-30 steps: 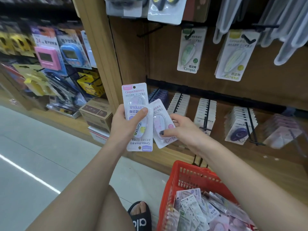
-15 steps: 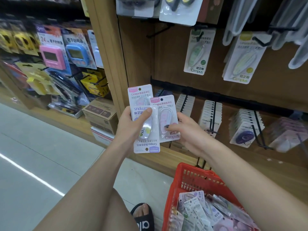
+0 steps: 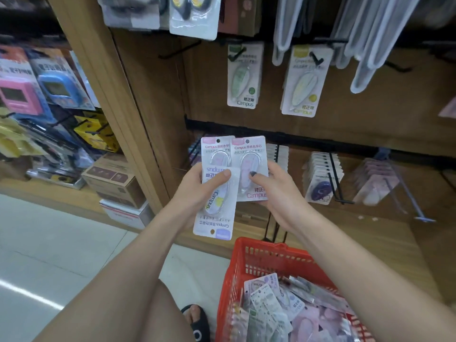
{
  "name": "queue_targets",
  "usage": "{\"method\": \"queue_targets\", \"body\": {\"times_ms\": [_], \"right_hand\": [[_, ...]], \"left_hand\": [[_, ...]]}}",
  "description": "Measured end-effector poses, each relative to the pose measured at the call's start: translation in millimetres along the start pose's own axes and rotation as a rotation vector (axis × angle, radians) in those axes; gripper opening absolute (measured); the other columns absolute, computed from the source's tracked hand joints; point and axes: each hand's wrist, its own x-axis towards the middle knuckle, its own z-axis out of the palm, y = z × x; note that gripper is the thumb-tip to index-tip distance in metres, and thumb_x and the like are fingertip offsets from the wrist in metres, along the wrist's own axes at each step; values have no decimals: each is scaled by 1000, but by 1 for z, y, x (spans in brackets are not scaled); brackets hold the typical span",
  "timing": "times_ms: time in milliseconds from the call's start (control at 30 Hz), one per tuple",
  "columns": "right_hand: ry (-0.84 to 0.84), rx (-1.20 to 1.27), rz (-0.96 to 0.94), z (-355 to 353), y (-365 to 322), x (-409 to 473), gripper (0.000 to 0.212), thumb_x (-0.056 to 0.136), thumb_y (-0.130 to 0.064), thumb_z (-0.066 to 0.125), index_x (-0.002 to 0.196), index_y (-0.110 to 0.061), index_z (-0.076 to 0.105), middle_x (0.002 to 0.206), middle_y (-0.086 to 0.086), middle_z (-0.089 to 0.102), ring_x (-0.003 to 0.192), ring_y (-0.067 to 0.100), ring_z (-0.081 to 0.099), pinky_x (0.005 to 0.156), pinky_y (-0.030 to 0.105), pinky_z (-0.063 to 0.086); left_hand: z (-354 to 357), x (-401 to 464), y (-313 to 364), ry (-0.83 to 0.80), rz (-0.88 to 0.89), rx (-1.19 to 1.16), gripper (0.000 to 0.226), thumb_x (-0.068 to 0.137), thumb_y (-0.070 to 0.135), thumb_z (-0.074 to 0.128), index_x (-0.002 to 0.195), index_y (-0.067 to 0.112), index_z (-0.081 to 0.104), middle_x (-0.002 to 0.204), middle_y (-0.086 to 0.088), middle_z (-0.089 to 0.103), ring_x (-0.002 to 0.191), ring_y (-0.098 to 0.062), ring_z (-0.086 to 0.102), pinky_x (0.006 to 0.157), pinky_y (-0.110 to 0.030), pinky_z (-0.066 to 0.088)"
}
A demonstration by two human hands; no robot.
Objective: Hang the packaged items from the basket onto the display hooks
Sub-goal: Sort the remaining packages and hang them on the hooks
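While you face the hooks (image 3: 333,178), both hands grip packets.
Your left hand (image 3: 197,191) clamps two stacked packets (image 3: 217,193); your right hand (image 3: 276,193) pinches a pink packet (image 3: 251,159) above the red basket (image 3: 259,260).

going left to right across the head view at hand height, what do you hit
cardboard boxes → left hand gripping an upside-down pack → right hand holding an upright pink pack → row of purple packs on a hook → pink packs on the far hook
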Motion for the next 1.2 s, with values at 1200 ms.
{"method": "queue_targets", "body": {"times_ms": [1200], "right_hand": [[-75, 228, 77, -78, 8, -52, 54, 99, -13, 70, 143, -32, 45, 131, 1, 72, 115, 29, 73, 95, 60, 58]], "left_hand": [[108, 12, -21, -168, -22, -94, 64, 86, 31, 86, 140, 30, 52, 124, -1, 75, 105, -24, 77, 76, -46, 65]]}}
